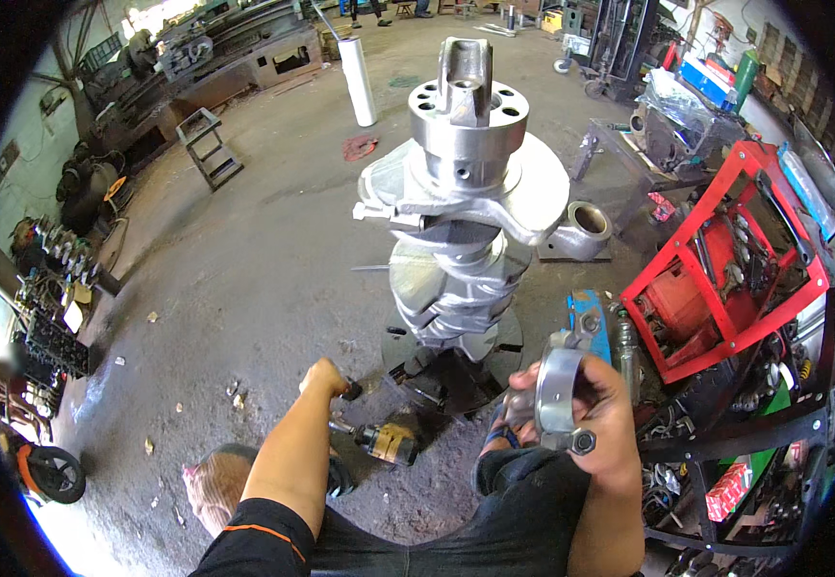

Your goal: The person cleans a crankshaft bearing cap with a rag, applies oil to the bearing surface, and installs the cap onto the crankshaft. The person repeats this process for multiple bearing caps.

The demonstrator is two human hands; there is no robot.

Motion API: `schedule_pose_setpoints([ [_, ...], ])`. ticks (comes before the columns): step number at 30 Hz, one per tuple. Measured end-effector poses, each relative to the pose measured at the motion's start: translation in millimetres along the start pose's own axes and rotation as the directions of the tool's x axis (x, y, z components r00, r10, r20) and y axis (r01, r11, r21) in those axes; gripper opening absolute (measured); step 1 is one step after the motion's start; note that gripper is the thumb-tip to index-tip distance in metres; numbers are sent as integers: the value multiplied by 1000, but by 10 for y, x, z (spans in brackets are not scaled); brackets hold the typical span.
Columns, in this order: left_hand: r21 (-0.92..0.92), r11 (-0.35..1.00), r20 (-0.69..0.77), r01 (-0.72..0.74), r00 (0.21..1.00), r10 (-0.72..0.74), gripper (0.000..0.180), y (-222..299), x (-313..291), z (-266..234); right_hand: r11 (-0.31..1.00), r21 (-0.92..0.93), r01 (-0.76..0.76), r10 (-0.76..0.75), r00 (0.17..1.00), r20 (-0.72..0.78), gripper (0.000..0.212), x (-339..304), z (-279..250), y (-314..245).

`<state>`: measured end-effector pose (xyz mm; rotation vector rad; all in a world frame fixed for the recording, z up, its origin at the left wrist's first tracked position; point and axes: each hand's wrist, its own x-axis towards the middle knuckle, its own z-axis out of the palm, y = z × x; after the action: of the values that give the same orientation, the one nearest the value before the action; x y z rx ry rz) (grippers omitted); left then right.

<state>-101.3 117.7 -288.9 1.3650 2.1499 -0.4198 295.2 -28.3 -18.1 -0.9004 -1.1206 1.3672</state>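
Observation:
A large steel crankshaft [466, 260] stands upright in front of me on a dark base. My right hand [605, 413] is closed around a connecting rod [559, 389], gripping its shiny ring-shaped end, where a bolt head shows on the lower side. Left of the crankshaft's foot, my left hand [321, 376] is a closed fist low over the floor. A small dark end [351, 390] pokes out beside it; the rest is hidden, so I cannot name it. A yellow and black power tool [389, 444] lies on the floor between my legs.
A metal part with a round eye [586, 223] sticks out right of the crankshaft. A red metal frame [677, 279] and a blue object [586, 322] are on the right. A white cylinder [358, 85] and a small metal frame [210, 149] stand farther back. Engine parts line the left wall.

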Motion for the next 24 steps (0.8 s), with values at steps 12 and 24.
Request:
schedule_pose_setpoints([
  [12,-187,963,-7,192,981,-196,90,-252,433,692,999,54,2,-8,994,111,69,184,21,159],
  [24,-212,965,-14,153,987,-159,40,-180,383,707,892,447,-70,-67,956,284,69,213,-53,265],
])
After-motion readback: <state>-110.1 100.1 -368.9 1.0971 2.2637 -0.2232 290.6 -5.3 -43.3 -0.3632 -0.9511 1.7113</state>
